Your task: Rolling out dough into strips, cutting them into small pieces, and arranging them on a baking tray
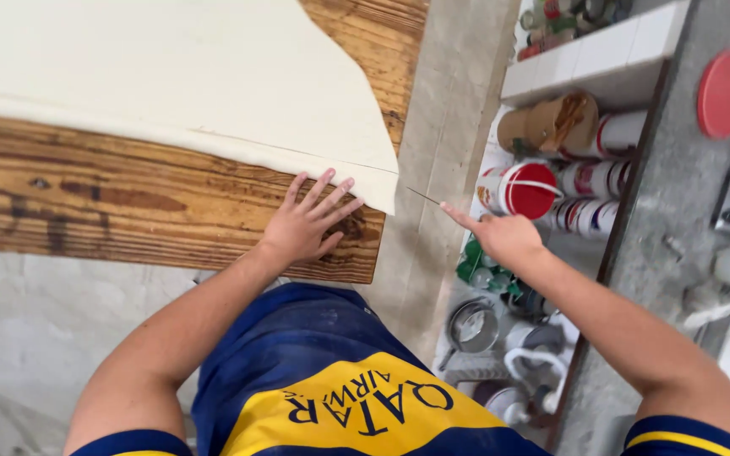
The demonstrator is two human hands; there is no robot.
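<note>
Cream-coloured cloth [171,76] lies flat over the wooden surface [128,211], and its front edge runs at a slant down to a pointed corner near the surface's right end. A thin crease or cut line runs close to that edge. The wood is brown with dark streaks and knots.

The left hand [306,224] lies flat on the bare wood just below the cloth edge, fingers spread wide, its grip released; the fingertips almost touch the cloth. The right hand [500,235] is out past the end of the surface, over the floor, and pinches a thin, dark pointed tool [424,197], maybe a needle or a blade. I cannot tell which.

It looks like the cloth edge is being worked on. The next move seems to need the tool point brought to the cloth corner while the flat hand keeps things steady.

Paint cans [521,190] and jars sit on the floor by a grey counter [669,211].
</note>
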